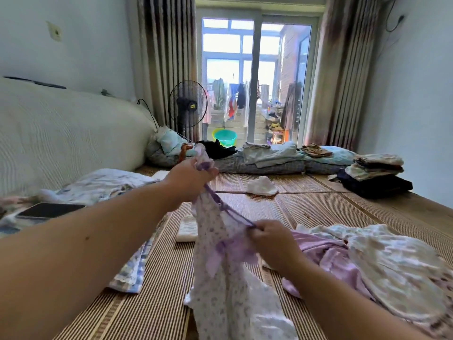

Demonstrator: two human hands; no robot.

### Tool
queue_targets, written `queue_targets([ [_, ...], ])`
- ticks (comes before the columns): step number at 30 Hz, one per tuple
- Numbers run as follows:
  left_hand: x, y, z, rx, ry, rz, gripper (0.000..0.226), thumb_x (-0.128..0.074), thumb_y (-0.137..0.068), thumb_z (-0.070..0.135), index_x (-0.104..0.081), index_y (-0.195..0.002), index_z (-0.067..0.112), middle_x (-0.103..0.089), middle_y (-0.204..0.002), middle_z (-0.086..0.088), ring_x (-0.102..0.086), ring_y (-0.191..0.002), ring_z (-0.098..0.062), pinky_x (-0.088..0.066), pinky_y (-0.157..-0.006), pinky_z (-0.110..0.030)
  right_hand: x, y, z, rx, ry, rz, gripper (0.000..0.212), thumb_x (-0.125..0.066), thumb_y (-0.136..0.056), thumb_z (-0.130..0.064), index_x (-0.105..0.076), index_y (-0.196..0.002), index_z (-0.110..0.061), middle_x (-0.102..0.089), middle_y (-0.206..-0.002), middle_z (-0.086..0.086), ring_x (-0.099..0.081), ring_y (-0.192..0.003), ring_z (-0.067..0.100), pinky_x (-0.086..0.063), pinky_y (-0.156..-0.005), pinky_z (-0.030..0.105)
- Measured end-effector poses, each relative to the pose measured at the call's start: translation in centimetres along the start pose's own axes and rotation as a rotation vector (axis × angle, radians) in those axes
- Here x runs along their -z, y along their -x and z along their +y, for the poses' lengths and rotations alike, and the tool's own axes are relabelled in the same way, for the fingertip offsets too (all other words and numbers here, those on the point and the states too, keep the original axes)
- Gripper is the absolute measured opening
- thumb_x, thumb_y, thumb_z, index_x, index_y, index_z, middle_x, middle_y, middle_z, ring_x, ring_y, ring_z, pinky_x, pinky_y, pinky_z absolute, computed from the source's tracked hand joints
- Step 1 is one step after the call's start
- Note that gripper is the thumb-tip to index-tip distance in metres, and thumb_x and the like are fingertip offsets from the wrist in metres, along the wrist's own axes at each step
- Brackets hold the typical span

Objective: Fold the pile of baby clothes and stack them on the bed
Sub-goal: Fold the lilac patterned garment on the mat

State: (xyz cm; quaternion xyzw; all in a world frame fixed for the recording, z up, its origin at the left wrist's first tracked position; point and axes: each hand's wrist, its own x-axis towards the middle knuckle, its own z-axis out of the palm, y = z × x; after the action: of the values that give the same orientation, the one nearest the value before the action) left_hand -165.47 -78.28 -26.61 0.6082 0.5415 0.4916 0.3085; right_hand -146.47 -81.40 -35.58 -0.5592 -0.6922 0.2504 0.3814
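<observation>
Matting in fine stripes is spread over the bed (318,212), which fills the lower view. A padded headboard (61,133) is seen along its left side, and a glass door (255,77) framed by curtains (166,57) is seen beyond its far end. An unfolded pile (382,261) of baby clothes, white prints over lilac, is heaped on the mat at near right. A floral garment (220,285) with purple trim is held up in the middle, just left of the pile, and its lower part is draped down at the near edge. A stack (375,173) of folded clothes is set at far right, well apart from the pile. A blue checked cloth (133,273) is laid flat at near left. A dark phone (49,210) is laid on bedding by the headboard. The hands are apart, both clamped on the garment: its top end is gripped by the raised left hand (190,179), and its purple edging is pinched lower down by the right hand (272,239). A small folded white item (187,228) is laid between the checked cloth and the garment.
</observation>
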Motion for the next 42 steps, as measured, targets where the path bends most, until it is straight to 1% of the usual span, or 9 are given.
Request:
queue_targets([
  [4,3.5,0.7,0.5,-0.013,-0.268,-0.031,0.039,-0.059,-0.093,0.032,-0.05,-0.128,0.016,-0.059,-0.115,-0.009,-0.059,-0.097,-0.022,-0.046,-0.087,-0.032,5.6,-2.6,-2.4,-0.003,-0.337,0.118,0.022,-0.062,-0.087,-0.013,-0.067,-0.071,0.0,-0.061,-0.063,0.011,-0.054,-0.06,0.02,-0.043,-0.061,0.035],
  [8,6.3,0.3,0.3,-0.063,-0.16,-0.137,0.024,-0.076,-0.076,0.035,-0.065,-0.085,0.017,-0.053,-0.065,-0.001,-0.045,-0.055,-0.014,-0.036,-0.051,-0.024,10.8,-5.1,-5.4,0.055,-0.361,0.191,0.027,-0.065,-0.089,-0.033,-0.072,-0.069,-0.016,-0.068,-0.062,0.0,-0.061,-0.059,0.018,-0.047,-0.059,0.028],
  [11,7.2,-0.6,0.0,-0.046,-0.195,-0.077,0.022,-0.07,-0.084,0.04,-0.067,-0.068,0.025,-0.06,-0.058,0.01,-0.053,-0.06,-0.011,-0.042,-0.058,-0.025,13.0,-5.6,-7.0,0.099,-0.295,0.211,0.026,-0.068,-0.087,-0.033,-0.072,-0.072,-0.012,-0.072,-0.073,0.009,-0.064,-0.065,0.021,-0.054,-0.065,0.034],
  [14,6.9,-0.5,1.2,-0.085,-0.133,-0.051,0.026,-0.073,-0.075,0.045,-0.072,-0.075,0.019,-0.072,-0.078,-0.003,-0.064,-0.078,-0.023,-0.05,-0.081,-0.037,14.2,-5.7,-8.3,0.052,-0.315,0.171,0.024,-0.072,-0.084,-0.029,-0.071,-0.076,-0.007,-0.07,-0.071,0.011,-0.063,-0.062,0.021,-0.055,-0.063,0.032],
  [18,4.8,-0.5,3.0,0.007,-0.122,-0.002,0.021,-0.061,-0.093,0.027,-0.063,-0.092,0.007,-0.065,-0.082,-0.012,-0.061,-0.067,-0.022,-0.05,-0.058,-0.026,13.1,-5.8,-9.0,-0.15,-0.454,0.153,0.014,-0.069,-0.086,-0.015,-0.062,-0.077,-0.007,-0.062,-0.051,0.004,-0.06,-0.044,0.015,-0.055,-0.056,0.031],
  [22,1.4,0.0,5.7,0.115,0.087,-0.191,0.011,-0.061,-0.092,0.015,-0.058,-0.095,0.005,-0.067,-0.088,-0.017,-0.068,-0.08,-0.028,-0.058,-0.072,-0.039,10.7,-5.3,-9.6,-0.152,-0.533,0.0,0.009,-0.064,-0.089,-0.011,-0.062,-0.081,-0.007,-0.062,-0.055,0.005,-0.058,-0.043,0.013,-0.049,-0.047,0.023],
  [31,-2.3,1.5,12.2,0.083,0.124,-0.359,0.023,-0.055,-0.093,0.031,-0.062,-0.09,0.01,-0.07,-0.071,-0.006,-0.067,-0.059,-0.014,-0.05,-0.056,-0.019,10.1,-4.1,-11.1,-0.009,-0.518,-0.206,0.039,-0.069,-0.077,-0.052,-0.071,-0.093,-0.016,-0.073,-0.091,0.007,-0.07,-0.082,0.025,-0.056,-0.081,0.044],
  [37,-1.2,1.2,12.5,-0.106,-0.077,-0.277,0.037,-0.062,-0.087,0.045,-0.063,-0.102,0.011,-0.062,-0.088,-0.002,-0.06,-0.078,-0.017,-0.046,-0.066,-0.026,11.4,-4.6,-11.4,0.101,-0.463,-0.177,0.024,-0.056,-0.077,0.016,-0.062,-0.1,0.012,-0.065,-0.106,0.031,-0.066,-0.093,0.039,-0.051,-0.091,0.055],
  [42,-0.4,-0.5,7.3,-0.182,-0.26,-0.349,0.101,-0.088,-0.048,0.05,-0.043,-0.135,0.027,-0.063,-0.118,-0.005,-0.063,-0.104,-0.023,-0.052,-0.092,-0.042,12.8,-5.3,-12.1,0.156,-0.392,-0.194,0.022,-0.049,-0.081,0.019,-0.063,-0.093,0.008,-0.069,-0.087,0.02,-0.069,-0.081,0.031,-0.059,-0.077,0.042],
])
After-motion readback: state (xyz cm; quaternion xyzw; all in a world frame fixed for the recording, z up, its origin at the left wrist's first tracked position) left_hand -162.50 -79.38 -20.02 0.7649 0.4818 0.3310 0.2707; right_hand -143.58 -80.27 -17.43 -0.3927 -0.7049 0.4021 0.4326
